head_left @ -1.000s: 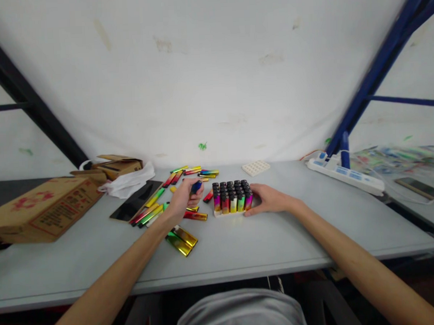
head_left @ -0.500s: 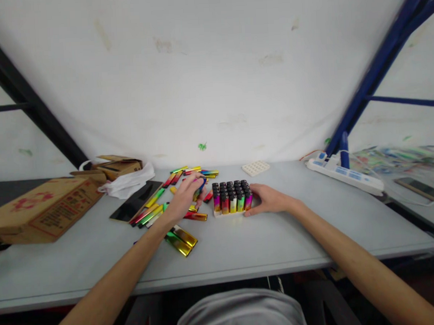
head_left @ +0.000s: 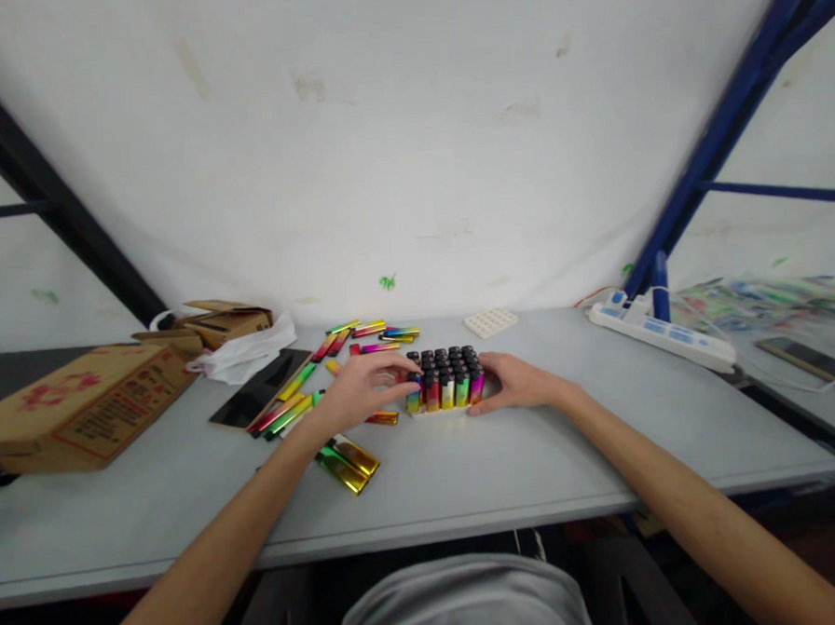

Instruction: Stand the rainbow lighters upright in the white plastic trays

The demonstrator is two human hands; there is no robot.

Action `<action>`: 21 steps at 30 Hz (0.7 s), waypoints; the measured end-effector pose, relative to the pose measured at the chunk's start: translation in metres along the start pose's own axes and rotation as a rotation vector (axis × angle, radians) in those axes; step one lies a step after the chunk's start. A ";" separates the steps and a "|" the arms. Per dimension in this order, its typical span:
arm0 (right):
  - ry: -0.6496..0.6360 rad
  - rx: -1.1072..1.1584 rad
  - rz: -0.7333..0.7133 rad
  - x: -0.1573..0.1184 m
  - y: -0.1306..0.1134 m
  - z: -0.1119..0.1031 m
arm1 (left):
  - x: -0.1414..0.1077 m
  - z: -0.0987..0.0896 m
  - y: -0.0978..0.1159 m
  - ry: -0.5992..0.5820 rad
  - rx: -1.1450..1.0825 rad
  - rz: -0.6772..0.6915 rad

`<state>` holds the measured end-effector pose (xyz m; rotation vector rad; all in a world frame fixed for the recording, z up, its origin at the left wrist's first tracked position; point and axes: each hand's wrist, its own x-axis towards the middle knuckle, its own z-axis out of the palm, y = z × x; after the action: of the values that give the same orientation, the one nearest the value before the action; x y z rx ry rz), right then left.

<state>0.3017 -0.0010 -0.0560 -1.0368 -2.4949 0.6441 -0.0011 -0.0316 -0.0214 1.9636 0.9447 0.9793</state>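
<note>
At frame centre, my left hand (head_left: 358, 390) pinches a blue-and-yellow lighter (head_left: 414, 400). My right hand (head_left: 519, 382), half-open, cups the upright lighters (head_left: 454, 381).

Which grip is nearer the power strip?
Right. The right grip is left of the power strip, beside the upright lighters; the left grip is farther left, at their opposite side.

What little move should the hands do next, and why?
Perhaps the left hand should gently push the blue-and-yellow lighter down: it's held upright at the near left corner of the white tray, while the right hand rests against the right side.
</note>
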 end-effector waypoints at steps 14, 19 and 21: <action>0.010 -0.014 -0.002 0.000 0.000 0.000 | -0.005 0.002 -0.006 -0.012 0.081 0.073; 0.010 -0.013 -0.005 0.001 0.000 0.000 | -0.006 0.006 -0.001 -0.026 0.136 0.105; 0.008 -0.013 -0.009 0.001 0.000 0.000 | -0.006 0.006 -0.002 -0.027 0.141 0.075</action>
<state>0.3016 -0.0002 -0.0558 -1.0307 -2.4984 0.6199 0.0008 -0.0373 -0.0277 2.1384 0.9541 0.9479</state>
